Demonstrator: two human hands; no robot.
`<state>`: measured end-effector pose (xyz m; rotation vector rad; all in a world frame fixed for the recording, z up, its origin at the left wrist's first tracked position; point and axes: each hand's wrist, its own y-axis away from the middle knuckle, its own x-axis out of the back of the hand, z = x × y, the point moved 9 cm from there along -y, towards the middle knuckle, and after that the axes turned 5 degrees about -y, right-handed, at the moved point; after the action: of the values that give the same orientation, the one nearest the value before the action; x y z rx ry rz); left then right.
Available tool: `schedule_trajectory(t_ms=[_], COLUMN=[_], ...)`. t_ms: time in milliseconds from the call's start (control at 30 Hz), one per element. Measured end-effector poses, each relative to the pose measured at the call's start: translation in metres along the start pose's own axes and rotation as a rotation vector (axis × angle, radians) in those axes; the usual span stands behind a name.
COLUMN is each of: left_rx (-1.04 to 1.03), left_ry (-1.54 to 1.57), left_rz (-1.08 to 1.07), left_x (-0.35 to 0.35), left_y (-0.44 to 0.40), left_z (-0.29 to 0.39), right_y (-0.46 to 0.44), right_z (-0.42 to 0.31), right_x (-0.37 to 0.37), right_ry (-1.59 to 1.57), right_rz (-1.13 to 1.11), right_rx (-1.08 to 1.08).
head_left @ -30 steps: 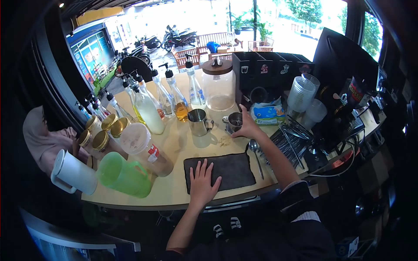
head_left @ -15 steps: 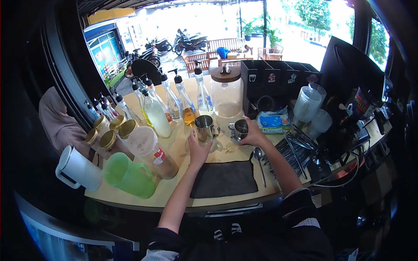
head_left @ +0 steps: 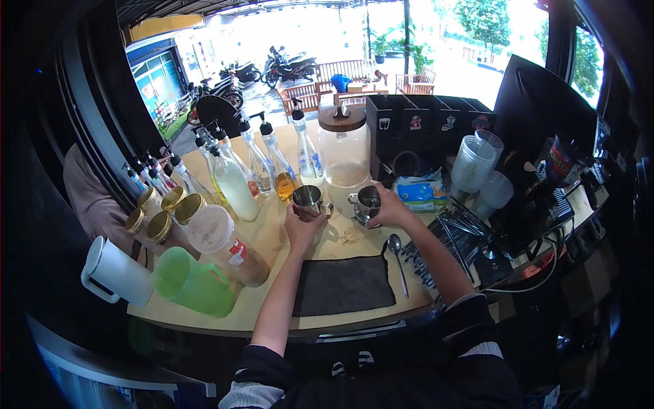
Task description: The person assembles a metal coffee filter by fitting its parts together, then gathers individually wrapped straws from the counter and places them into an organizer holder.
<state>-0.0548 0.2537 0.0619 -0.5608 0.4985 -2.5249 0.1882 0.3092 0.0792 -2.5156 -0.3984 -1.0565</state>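
Cupping steel pitcher point(head_left: 310, 200), left grip point(head_left: 302, 230), base partly hidden

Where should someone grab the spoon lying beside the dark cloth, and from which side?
Probably by its slim handle, reaching down from the near side. The spoon lies with its bowl at the far end and the handle running back toward the viewer, while the dark cloth lies close on its left.

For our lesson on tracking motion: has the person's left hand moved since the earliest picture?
Yes. Judged against the dark cloth, the left hand has moved forward, off the cloth, and now holds the larger metal pitcher.
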Motion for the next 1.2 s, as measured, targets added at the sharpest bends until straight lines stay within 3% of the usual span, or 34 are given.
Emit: schedule_trajectory(t_ms=[333,533,600,833,900,1033,1100,1133,1200], left_rx=[0.093,0.093,0.149,0.199,0.083,0.106,-0.115,-0.117,-0.328], left_ry=[-0.108,-0.168,-0.125,-0.109,-0.176,-0.253,-0.26,-0.259,-0.168], left_rz=[0.018,0.135,0.124,0.161,0.119,0.18,0.229,0.223,0.047], left_x=[0.028,0.059,0.062,0.073,0.07,0.079,0.084,0.086,0.071], left_y=[0.004,0.006,0.005,0.007,0.009,0.055,0.083,0.088,0.096], left_z=[-0.017,-0.037,-0.052,-0.075,-0.067,-0.035,0.01,0.029,0.072], right_y=[-0.001,-0.01,-0.014,-0.021,-0.021,-0.017,-0.008,-0.005,0.005], right_z=[-0.007,-0.039,-0.045,-0.077,-0.082,-0.076,-0.077,-0.074,-0.082], right_x=[-0.011,-0.023,-0.034,-0.058,-0.058,-0.05,-0.041,-0.039,-0.035], right_ry=[-0.031,-0.036,-0.005,-0.039,-0.06,-0.039,0.005,0.006,-0.005], right_rz=[-0.019,-0.052,-0.121,-0.155,-0.152,-0.067,-0.053,-0.049,-0.04], right_rx=[0.011,0.025,-0.05,0.058,0.104,0.164,0.156,0.151,0.267])
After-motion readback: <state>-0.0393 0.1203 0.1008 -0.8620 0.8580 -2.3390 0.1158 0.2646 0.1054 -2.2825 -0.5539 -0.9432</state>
